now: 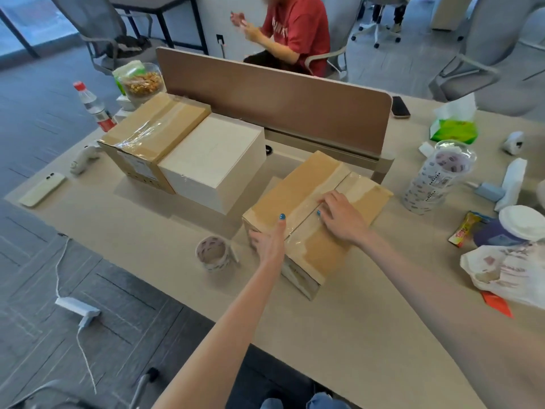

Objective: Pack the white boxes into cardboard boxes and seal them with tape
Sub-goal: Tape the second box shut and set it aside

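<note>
Left hand and right hand press the taped cardboard box.

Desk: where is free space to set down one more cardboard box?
Free: the near desk edge between tape roll and plastic bag; also between phone, white box and tape roll. Crowded: the right end around the bag.
</note>
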`<action>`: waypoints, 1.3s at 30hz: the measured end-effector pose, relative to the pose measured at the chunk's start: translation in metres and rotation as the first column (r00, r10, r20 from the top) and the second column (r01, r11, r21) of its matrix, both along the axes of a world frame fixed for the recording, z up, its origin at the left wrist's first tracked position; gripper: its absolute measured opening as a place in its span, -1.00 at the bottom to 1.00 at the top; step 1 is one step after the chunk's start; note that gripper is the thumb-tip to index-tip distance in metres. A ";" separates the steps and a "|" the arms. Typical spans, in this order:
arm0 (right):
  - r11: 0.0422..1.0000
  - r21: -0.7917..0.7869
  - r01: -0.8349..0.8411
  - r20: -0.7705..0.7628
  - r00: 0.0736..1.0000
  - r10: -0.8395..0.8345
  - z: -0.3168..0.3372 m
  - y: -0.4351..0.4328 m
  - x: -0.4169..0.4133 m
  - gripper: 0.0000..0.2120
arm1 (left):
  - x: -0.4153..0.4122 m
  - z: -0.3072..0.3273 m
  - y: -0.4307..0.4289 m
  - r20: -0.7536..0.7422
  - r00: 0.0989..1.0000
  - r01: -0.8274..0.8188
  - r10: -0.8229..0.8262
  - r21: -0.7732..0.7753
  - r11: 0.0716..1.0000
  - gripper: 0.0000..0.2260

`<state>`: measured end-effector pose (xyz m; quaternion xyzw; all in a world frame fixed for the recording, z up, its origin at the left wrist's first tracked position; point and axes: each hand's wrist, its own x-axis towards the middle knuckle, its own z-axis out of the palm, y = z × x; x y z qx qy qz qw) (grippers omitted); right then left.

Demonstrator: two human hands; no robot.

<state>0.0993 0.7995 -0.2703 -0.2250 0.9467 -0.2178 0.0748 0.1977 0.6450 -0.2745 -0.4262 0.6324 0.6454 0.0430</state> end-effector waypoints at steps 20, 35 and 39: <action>0.978 0.034 0.207 0.108 0.972 -0.210 -0.011 0.066 -0.109 -0.41 | -0.057 -0.011 0.024 0.104 0.959 -0.207 0.265 -0.384 0.900 -0.28; 0.802 -0.106 0.587 0.335 0.781 -0.527 -0.024 0.078 -0.078 -0.38 | -0.070 -0.003 -0.035 -0.090 0.987 0.109 -0.136 -0.260 0.960 -0.43; 0.783 -0.306 0.541 0.542 0.775 -0.325 -0.024 0.088 -0.078 -0.63 | -0.047 -0.015 -0.037 -0.174 0.976 0.125 -0.132 -0.050 0.991 -0.46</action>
